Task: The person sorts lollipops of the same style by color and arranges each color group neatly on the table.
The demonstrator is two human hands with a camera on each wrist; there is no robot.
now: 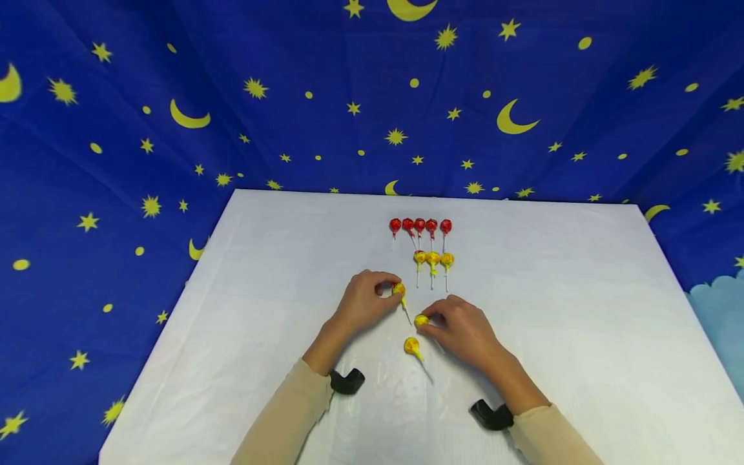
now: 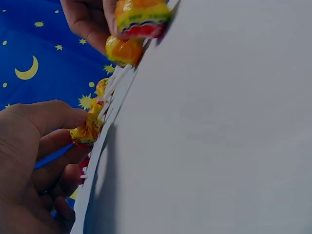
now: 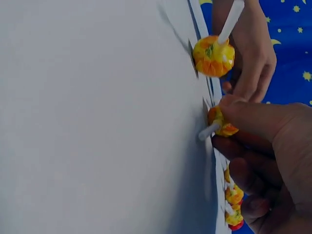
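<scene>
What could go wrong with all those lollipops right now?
The loose yellow lollipop lies right between both hands, so a wrist might knock it away. The left hand and right hand each pinch a lollipop by its head, so one could slip. Reaching forward may also bump the tidy yellow row.

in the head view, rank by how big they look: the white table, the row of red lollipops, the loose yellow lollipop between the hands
1. white table
2. row of red lollipops
3. loose yellow lollipop
</scene>
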